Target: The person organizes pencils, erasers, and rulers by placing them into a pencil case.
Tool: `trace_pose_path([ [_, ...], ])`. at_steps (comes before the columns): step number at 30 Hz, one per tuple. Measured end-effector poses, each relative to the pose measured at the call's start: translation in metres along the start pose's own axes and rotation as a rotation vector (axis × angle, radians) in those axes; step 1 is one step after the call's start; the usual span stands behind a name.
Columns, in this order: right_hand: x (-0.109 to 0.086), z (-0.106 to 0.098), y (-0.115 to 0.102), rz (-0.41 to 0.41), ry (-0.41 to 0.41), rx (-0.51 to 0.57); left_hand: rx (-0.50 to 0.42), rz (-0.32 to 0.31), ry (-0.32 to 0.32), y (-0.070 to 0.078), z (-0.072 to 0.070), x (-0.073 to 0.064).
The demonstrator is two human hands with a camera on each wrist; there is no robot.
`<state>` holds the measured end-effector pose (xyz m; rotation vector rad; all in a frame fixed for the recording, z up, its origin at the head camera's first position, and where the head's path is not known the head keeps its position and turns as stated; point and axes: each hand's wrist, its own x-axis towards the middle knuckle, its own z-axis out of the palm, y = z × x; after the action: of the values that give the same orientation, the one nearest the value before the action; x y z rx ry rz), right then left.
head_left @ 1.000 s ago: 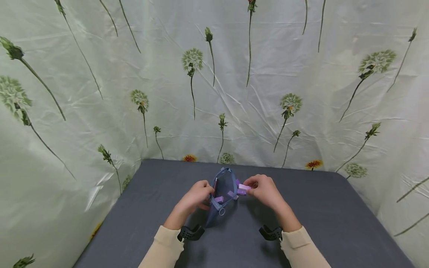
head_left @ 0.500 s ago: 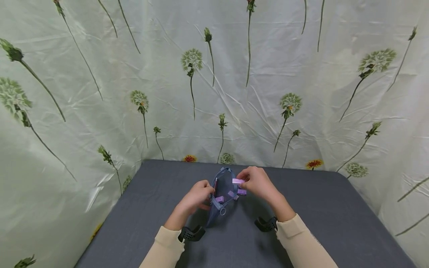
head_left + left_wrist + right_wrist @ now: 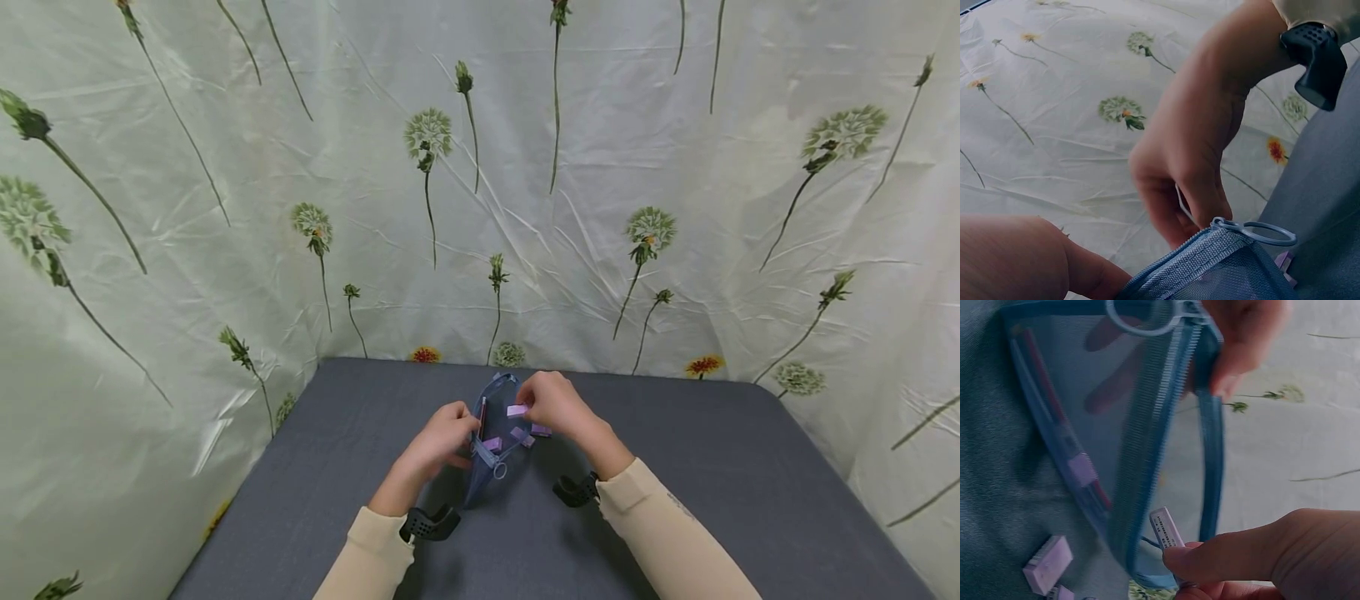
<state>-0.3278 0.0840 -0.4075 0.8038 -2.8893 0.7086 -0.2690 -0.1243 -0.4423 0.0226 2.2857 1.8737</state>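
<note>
A blue mesh zip pouch (image 3: 476,487) stands with its mouth spread, and my left hand (image 3: 441,437) grips its near left rim. Between the right hand's thumb and fingers is a small pale purple block (image 3: 1163,530) with printing on one face. My right hand (image 3: 557,406) pinches it at the pouch's mouth, on the right side. Through the mesh I see a thin reddish stick like a pen or pencil (image 3: 1044,378) and another purple block (image 3: 1082,470). A ring-shaped zipper pull (image 3: 500,471) hangs at the near end.
Just right of the pouch, loose purple blocks lie on the dark grey table; one such block (image 3: 1049,565) shows in the right wrist view. The table (image 3: 360,500) meets a pale curtain (image 3: 570,267) printed with dandelions behind it.
My right hand has lifted the pale purple block from beside the pouch and carried it left to the pouch's mouth. The left hand keeps its grip on the rim, nearly still.
</note>
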Motion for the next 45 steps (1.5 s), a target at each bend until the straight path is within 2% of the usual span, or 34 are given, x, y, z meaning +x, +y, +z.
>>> trace_pose_path([
  [11,0.005,0.017,-0.001,-0.087,-0.058,-0.043,0.000,0.007,0.003,0.001,0.000,-0.001],
  [17,0.007,0.022,-0.004,-0.111,-0.064,-0.056,-0.003,0.005,-0.001,0.001,0.000,-0.001],
  [23,0.008,0.023,-0.009,-0.105,-0.109,-0.058,-0.007,0.001,-0.010,0.002,0.000,0.000],
  [35,0.003,0.006,-0.006,0.010,-0.008,0.010,-0.008,-0.004,-0.001,-0.001,0.000,0.001],
  [40,0.000,-0.002,0.002,0.035,0.068,0.068,-0.019,-0.010,0.003,-0.002,0.000,0.001],
  [45,-0.002,-0.009,0.009,0.049,0.083,0.108,-0.026,-0.007,-0.001,-0.001,-0.001,0.000],
])
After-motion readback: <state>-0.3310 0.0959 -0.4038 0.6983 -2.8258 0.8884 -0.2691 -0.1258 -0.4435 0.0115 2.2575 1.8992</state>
